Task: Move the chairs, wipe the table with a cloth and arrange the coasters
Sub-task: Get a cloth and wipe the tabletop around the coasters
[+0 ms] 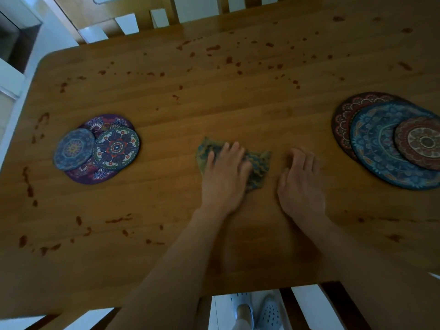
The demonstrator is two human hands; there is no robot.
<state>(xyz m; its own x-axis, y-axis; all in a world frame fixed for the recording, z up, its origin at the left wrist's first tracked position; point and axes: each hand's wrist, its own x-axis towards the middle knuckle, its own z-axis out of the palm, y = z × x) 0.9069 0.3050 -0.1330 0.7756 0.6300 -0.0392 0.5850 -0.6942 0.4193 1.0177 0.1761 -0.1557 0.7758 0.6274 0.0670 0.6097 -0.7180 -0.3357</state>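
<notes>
At the near middle of the table [214,110], the left hand [223,173] is pressing flat on the cloth [258,169], with its fingers stretched forward over the fabric rather than curling round it. The cloth is a crumpled green-and-blue patterned piece; it is lying on the wood and sticking out past the hand on the far side and to the right. The right hand [301,184] is resting on the table just beside the cloth, apart from it, with its fingers loosely bent and gripping nothing. Both forearms are reaching in from the near edge.

Reddish-brown stains [214,47] are showing across the far half of the table, down its left side and along the near left corner.

To the left, well apart from the hands, three coasters are lying in an overlapping pile: a purple one [95,178] underneath, with a blue one [73,148] and a white-and-navy one [116,147] on top, side by side. To the right, another pile is sitting partly cut off by the picture's edge: a dark red mat [345,115] at the bottom, a big blue mat [381,153] over it, and a small red coaster [423,141] on top.

A chair [164,17] is standing against the far edge, and a person's shoes [269,310] are showing below the near edge.
</notes>
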